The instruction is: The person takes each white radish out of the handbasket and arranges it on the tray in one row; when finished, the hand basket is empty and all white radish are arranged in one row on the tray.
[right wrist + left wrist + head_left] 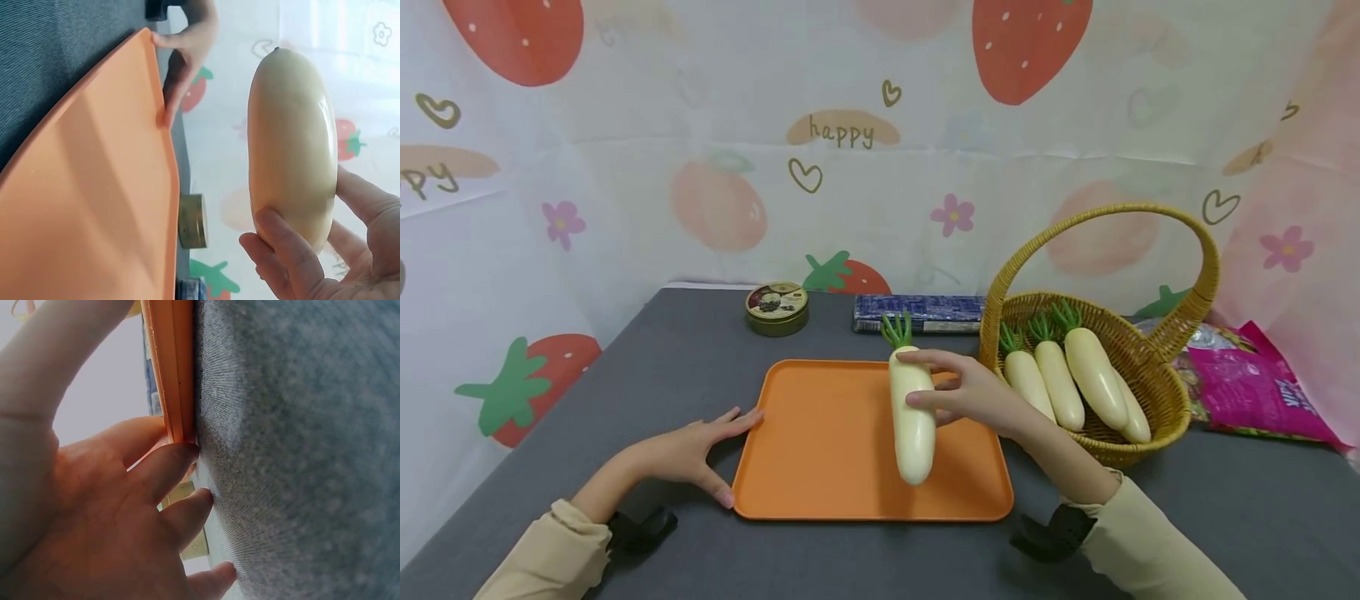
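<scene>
My right hand [962, 387] grips a white radish [913, 425] with short green stems, between thumb and fingers, above the orange tray [820, 450]. In the right wrist view the radish [292, 144] is well clear of the tray, its rounded tip away from the palm. At the tray's left side, my left hand [688, 450] lies with fingers and thumb spread, their tips touching the rim. The left wrist view shows those fingers [165, 469] against the tray's outer wall [172, 369], close over the grey cloth.
On the right stands a wicker basket [1172, 392] with a tall handle, holding several white radishes [1093, 375]. Behind it lies a pink bag [1262, 387]. A round tin [777, 308] and a blue packet [917, 310] sit behind the tray, before a printed cloth backdrop [865, 208].
</scene>
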Tool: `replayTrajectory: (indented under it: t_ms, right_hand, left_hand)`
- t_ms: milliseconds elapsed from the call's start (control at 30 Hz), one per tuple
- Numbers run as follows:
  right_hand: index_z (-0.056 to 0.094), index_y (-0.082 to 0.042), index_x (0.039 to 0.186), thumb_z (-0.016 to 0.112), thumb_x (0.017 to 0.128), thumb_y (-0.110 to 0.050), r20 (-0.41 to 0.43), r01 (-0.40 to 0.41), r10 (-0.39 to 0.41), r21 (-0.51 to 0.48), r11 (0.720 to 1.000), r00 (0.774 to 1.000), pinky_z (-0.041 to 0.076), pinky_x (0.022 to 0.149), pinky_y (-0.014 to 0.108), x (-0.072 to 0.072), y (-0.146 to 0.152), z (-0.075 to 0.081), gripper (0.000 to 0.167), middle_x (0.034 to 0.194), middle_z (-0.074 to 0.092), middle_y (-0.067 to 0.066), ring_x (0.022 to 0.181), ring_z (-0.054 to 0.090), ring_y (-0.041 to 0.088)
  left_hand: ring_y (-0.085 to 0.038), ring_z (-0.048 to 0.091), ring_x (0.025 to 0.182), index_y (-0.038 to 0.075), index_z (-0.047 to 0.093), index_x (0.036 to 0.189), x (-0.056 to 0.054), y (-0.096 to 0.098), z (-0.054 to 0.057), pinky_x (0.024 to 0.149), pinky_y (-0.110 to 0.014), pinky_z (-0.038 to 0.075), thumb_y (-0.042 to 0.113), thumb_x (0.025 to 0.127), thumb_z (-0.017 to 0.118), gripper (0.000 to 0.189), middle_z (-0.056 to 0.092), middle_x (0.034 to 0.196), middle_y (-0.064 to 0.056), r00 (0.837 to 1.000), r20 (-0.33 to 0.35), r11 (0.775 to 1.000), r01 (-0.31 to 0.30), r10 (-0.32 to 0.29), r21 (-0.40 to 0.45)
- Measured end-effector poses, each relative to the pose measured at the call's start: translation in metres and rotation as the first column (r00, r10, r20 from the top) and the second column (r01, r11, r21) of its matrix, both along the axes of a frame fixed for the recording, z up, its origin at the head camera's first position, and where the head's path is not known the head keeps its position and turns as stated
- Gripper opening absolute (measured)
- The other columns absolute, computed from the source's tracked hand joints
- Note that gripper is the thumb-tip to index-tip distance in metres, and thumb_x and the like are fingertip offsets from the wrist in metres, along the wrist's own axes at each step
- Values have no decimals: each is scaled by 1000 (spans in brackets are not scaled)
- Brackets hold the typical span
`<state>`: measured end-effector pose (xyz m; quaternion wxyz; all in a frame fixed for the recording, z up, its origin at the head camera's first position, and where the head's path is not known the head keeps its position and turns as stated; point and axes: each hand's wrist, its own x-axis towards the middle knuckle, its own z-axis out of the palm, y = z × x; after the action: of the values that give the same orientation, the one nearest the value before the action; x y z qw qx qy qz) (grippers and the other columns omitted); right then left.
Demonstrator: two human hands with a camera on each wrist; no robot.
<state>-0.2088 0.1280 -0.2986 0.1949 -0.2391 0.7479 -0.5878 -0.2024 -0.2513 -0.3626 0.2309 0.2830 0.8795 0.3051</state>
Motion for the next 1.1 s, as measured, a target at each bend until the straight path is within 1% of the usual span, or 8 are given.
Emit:
replayTrajectory:
  t_ms: [167,367,467,667,800,933,1033,1100]
  right_hand:
    - [44,-15,134,68,81,-23,-6,6,-6,5,1000,1000,49,69,41,-2,-11,-2,59,133,35,12,101,54,29]
    - [45,-16,134,68,81,-22,-9,-5,5,-5,1000,1000,49,68,41,-5,-22,-5,57,131,36,12,97,56,27]
    - [45,-15,133,68,82,-20,-5,-3,3,-1,1000,1000,49,68,43,-6,-25,-7,57,130,37,13,95,56,28]
    - [45,-13,134,66,83,-17,17,-9,9,8,1000,1000,49,69,44,-10,-32,-14,55,131,35,14,95,56,28]
    - [45,-15,133,66,83,-17,10,-18,18,9,1000,1000,48,69,44,-14,-44,-16,54,131,36,12,97,54,28]
    - [46,-15,133,65,84,-16,5,-21,21,5,1000,1000,49,69,43,-16,-57,-18,53,124,40,14,95,55,28]
    - [46,-13,132,65,83,-14,33,-33,33,-10,999,999,49,68,43,-17,-68,-21,52,119,42,15,92,56,27]
    - [46,-13,131,65,83,-14,58,-38,39,-11,999,998,49,68,43,-17,-76,-25,52,118,42,14,91,56,26]
  left_hand:
    - [-53,7,123,4,19,143,0,1,-1,87,-68,11,35,67,78,101,8,141,-32,1000,4,1000,-13,13,-15]
    - [-51,9,124,3,19,143,-1,3,-1,89,-65,16,35,65,79,103,9,140,-33,1000,5,999,-31,31,-23]
    - [-50,10,125,3,19,143,-2,6,-3,90,-64,18,36,65,79,103,9,140,-34,1000,-1,999,-27,27,-17]
    - [-49,9,125,3,19,143,-3,8,-5,90,-64,17,35,66,79,102,8,140,-34,1000,2,1000,2,-2,-3]
    - [-49,8,125,2,19,143,-2,6,-2,90,-64,18,34,66,79,102,7,140,-34,1000,6,1000,-13,13,-5]
    - [-49,8,126,3,21,142,-2,4,2,90,-64,17,35,65,79,101,9,140,-33,1000,-15,1000,-16,16,-8]
    - [-49,9,125,3,22,142,-2,4,2,89,-65,16,36,65,79,101,10,140,-33,1000,-28,1000,-14,14,-19]
    - [-50,10,125,3,22,142,0,3,1,89,-65,17,36,65,79,101,11,139,-34,999,-28,1000,-15,14,-23]
